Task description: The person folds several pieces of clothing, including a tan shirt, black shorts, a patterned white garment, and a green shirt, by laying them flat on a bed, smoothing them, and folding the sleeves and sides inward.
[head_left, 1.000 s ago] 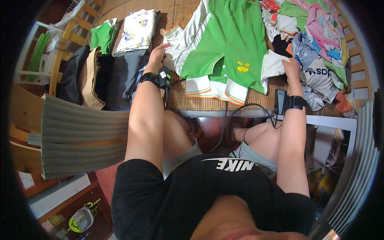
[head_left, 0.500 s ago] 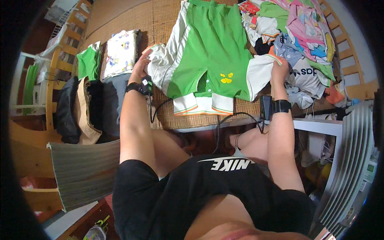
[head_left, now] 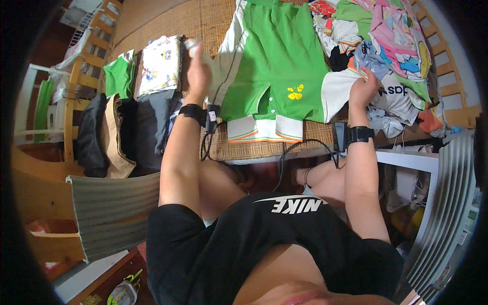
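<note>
A green polo shirt (head_left: 284, 56) with white sleeves and an orange-striped white collar lies face up on a woven mat, its collar toward me. My right hand (head_left: 364, 90) pinches the cuff of the sleeve on the right, which is stretched out sideways. Beside the shirt's left edge is my left hand (head_left: 199, 73), its fingers smeared by motion, so whether they hold any cloth cannot be told. The white sleeve on that side no longer sticks out and is partly hidden behind this hand.
Folded clothes stand at the left: a white printed garment (head_left: 161, 63), a small green one (head_left: 119, 75), and dark and tan trousers (head_left: 118, 140). A loose heap of clothes (head_left: 391, 40) fills the far right. A black cable (head_left: 305, 143) crosses the mat's (head_left: 229, 151) front edge.
My left hand has moved right and upward, and the left sleeve has come in toward the shirt's body. My right hand stays at the other cuff.
</note>
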`<state>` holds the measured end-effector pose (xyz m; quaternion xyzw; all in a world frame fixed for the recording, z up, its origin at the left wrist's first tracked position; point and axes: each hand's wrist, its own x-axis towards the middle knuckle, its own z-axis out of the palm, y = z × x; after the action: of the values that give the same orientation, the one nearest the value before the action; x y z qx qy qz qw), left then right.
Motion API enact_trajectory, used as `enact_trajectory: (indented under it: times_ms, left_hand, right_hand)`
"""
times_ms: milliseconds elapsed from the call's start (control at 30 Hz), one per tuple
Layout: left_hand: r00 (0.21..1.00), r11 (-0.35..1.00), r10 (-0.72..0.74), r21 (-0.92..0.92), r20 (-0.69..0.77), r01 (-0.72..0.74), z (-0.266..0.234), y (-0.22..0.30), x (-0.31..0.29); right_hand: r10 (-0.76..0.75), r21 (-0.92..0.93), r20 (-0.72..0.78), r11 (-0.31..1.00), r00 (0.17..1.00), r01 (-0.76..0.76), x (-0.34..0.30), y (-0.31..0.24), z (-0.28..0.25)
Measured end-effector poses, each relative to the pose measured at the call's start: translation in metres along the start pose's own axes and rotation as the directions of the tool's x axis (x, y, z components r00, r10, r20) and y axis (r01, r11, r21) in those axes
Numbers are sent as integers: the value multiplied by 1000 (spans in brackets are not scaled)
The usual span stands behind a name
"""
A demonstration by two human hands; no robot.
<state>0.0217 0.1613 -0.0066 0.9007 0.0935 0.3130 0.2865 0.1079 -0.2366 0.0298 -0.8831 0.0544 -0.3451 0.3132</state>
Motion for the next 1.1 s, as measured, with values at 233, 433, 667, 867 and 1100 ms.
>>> enact_trajectory:
  times_ms: [233, 433, 667, 867, 1100]
  left_hand:
    - [592, 939, -65, 250, 804, -237, -10, 55, -16]
    - [706, 954, -42, 239, 707, -183, -13, 15, -29]
    - [486, 974, -141, 210, 863, -90, -8, 14, -37]
    - [296, 837, -501, 367, 814, 406, -34, 14, -33]
    - [502, 814, -405, 51, 764, 579, -37, -14, -53]
  right_hand:
    - [-405, 350, 803, 914, 438, 204, -26, -35, -4]
    - [-95, -21, 861, 975, 500, 221, -23, -8, 6]
    - [-64, -65, 929, 941, 365, 332, -49, 52, 29]
    - [378, -380, 925, 922, 50, 71, -40, 4, -2]
    - [58, -218, 937, 868, 345, 446, -49, -19, -21]
